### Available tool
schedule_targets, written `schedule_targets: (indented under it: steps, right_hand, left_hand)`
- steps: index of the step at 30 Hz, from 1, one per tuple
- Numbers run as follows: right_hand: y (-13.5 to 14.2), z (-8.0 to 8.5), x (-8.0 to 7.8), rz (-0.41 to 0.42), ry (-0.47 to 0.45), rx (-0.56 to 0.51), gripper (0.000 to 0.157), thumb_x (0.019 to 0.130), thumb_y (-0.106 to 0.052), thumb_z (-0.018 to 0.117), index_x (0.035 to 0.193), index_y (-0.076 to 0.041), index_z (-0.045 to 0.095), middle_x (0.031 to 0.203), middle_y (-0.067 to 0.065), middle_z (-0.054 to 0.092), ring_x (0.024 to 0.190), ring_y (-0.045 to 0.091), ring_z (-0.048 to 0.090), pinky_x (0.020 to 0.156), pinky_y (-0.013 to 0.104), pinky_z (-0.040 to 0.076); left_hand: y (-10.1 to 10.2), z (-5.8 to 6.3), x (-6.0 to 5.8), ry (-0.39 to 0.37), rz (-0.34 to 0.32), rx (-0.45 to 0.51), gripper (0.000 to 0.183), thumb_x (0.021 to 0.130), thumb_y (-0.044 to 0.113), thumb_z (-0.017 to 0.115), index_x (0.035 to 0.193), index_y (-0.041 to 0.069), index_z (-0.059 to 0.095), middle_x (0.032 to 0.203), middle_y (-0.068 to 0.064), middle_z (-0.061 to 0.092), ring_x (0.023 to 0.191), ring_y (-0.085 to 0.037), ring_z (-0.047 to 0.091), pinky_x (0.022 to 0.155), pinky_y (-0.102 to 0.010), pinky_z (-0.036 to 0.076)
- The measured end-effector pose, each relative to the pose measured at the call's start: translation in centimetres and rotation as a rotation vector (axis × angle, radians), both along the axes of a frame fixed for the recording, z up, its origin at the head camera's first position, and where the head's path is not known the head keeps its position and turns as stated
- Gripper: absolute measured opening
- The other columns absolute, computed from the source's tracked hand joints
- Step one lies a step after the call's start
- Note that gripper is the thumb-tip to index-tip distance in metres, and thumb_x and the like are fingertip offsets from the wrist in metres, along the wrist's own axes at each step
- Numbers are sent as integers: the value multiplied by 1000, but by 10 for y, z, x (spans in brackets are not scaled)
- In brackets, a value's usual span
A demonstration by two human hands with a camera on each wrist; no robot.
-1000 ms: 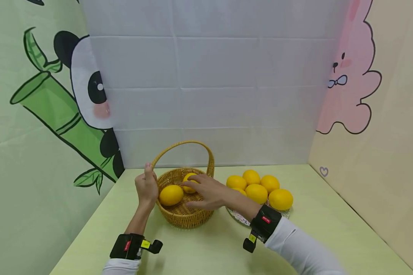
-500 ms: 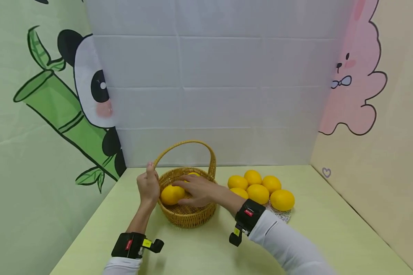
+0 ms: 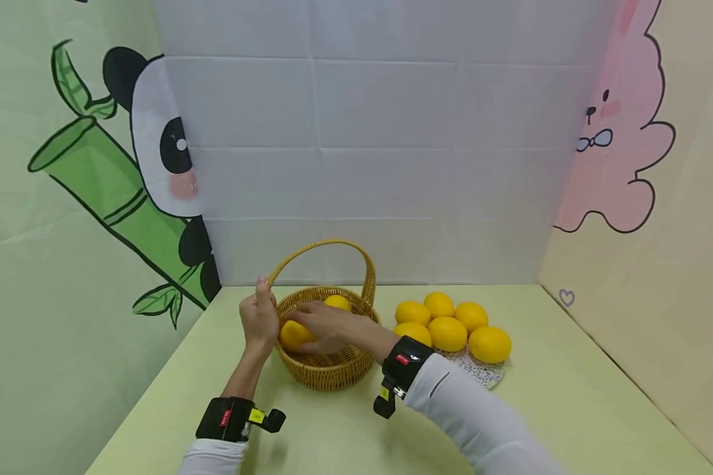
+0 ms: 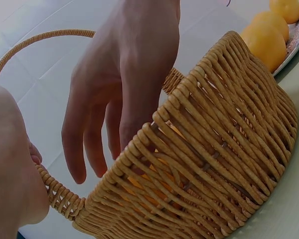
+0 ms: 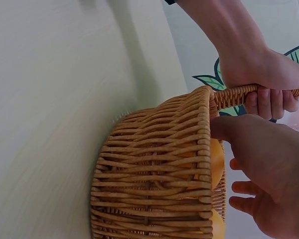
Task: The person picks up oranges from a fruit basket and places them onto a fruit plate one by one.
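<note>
My left hand (image 3: 259,320) grips one side of the handle (image 3: 327,243) of a round wicker basket (image 3: 327,377). In the right wrist view, the left hand's fingers (image 5: 276,103) curl round the wrapped handle. My right hand (image 3: 323,328) reaches over the rim, at the nearer of two round yellow-orange fruits (image 3: 294,335) inside the basket. The second fruit (image 3: 337,303) lies behind that hand. Seen from the left wrist, the right hand (image 4: 124,74) points downward with its fingers spread and loosely bent; the weave partly hides where they meet the fruit.
To the right of the basket, several more yellow-orange fruits (image 3: 448,334) are grouped on a patterned plate (image 3: 486,373). They stand on a pale table (image 3: 570,396) against a white back panel (image 3: 380,165). Side panels carry panda and pink animal drawings.
My right hand has moved left across the basket, from beside the far fruit to the nearer one. The left hand keeps its grip on the handle, and the basket stays put.
</note>
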State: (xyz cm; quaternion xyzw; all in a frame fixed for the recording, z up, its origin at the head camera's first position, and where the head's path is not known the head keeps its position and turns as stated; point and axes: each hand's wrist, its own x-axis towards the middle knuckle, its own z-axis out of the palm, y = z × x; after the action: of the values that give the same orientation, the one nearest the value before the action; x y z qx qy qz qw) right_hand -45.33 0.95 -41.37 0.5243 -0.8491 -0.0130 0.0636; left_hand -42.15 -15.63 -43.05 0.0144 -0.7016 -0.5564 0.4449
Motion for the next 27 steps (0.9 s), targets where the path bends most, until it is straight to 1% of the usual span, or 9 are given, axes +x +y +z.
schedule_targets:
  steps: [4,7,15,22,27]
  right_hand:
    - [-8,-4,0,-28,-44,15,68,101,-44,62,160,-24,37,163,1,33,147,18,30,114,36,38]
    - [-13,-8,0,-47,-49,33,68,100,-44,63,160,-26,37,163,-2,32,146,17,31,112,36,40]
    - [-22,-12,-3,-52,-26,48,66,99,-39,68,158,-26,42,158,0,38,135,16,45,109,34,44]
    - [-25,-14,-5,-61,-26,5,68,94,-30,76,156,-27,46,155,1,42,131,20,48,106,35,46]
    - [-26,-18,-5,-62,-20,-42,70,91,-27,79,154,-29,49,148,0,48,124,19,49,102,31,48]
  left_hand:
    - [0,-1,0,-5,-1,8,69,107,55,42,50,16,43,45,11,35,41,-8,29,38,-23,20]
    - [0,-1,-1,2,-6,5,69,107,54,42,50,16,42,45,12,34,41,-8,28,38,-23,19]
    - [0,-1,-2,17,-17,4,69,108,52,41,50,16,41,44,14,33,40,-6,27,37,-22,18]
    - [-1,-1,-3,16,-13,-2,68,107,54,41,51,16,42,45,13,34,41,-7,27,38,-22,18]
    - [-2,-2,-4,10,-8,2,69,107,54,42,50,16,42,45,13,34,41,-6,27,38,-22,18]
